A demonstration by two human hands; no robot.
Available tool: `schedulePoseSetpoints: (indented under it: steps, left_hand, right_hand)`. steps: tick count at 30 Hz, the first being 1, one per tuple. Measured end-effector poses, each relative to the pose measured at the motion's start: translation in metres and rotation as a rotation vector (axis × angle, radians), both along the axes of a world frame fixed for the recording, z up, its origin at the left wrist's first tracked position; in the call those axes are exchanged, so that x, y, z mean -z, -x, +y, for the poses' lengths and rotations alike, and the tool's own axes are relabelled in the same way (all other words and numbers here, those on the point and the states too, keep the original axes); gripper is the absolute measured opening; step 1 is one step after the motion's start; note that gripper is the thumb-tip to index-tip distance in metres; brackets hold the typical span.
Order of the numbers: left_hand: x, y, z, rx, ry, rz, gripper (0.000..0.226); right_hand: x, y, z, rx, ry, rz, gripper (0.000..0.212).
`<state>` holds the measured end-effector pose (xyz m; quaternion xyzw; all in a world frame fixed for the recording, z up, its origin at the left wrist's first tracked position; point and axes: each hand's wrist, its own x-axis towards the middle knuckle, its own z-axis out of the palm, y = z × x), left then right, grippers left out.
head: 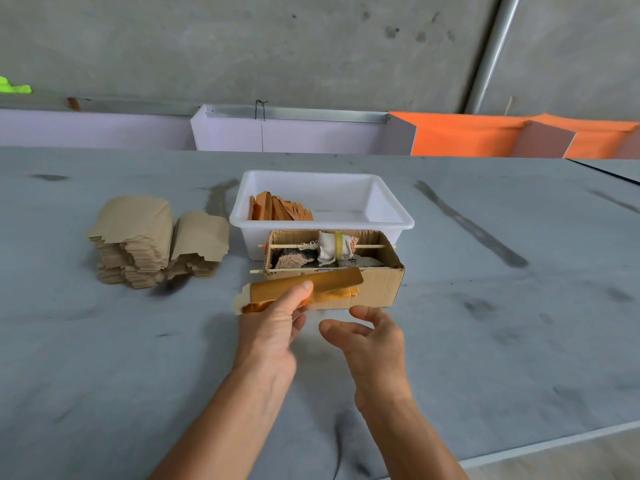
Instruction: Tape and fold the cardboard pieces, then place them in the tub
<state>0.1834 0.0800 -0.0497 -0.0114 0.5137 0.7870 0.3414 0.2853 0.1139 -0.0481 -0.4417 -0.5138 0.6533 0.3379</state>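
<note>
Gold-orange and glossy, a folded cardboard piece sits in the left hand, pinched with the thumb on top and the fingers curled beneath — it is held above the grey table, just in front of the near wall of a carton. The piece lies roughly level, its right end tilted slightly upward and overlapping the carton's front; its pale unfoiled edge shows at the left end. The right hand hovers just beside it to the right, holding nothing, fingers loosely bent and spread, palm turned toward the left hand. The carton is open-topped, with two thin sticks across it; on the far stick hangs a roll wrapped in white cloth with a yellowish tape band — dark scraps lie below it. Directly behind the carton, touching it or nearly so, stands the white tub, with finished orange pieces leaning in its left part. Left of the tub, a stack of flat brown blanks rests on the table in two adjoining piles.
</note>
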Motion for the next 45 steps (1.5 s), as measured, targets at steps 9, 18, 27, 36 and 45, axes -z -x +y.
schedulePoseSetpoints:
  steps: [9, 18, 27, 36, 45]
  left_hand:
    - [-0.013, -0.006, -0.002, -0.082, -0.07, 0.125, 0.023]
    - [-0.018, -0.013, -0.001, -0.073, -0.077, 0.129, 0.022]
    - [-0.016, -0.013, 0.0, -0.058, -0.044, 0.11, 0.02]
    - [-0.021, -0.014, 0.0, -0.017, -0.051, 0.12, 0.018]
    - [-0.024, -0.014, 0.0, -0.061, -0.038, 0.155, 0.02]
  right_hand:
    - [-0.004, -0.006, -0.006, -0.125, -0.014, 0.187, 0.008]
    - [-0.009, -0.004, -0.011, -0.196, 0.028, 0.227, 0.026]
    - [-0.004, -0.003, -0.009, -0.129, 0.031, 0.185, 0.019]
    - [-0.003, -0.002, 0.001, -0.103, 0.027, 0.19, 0.012]
    - [0.0, -0.009, -0.002, -0.183, -0.021, 0.296, 0.029]
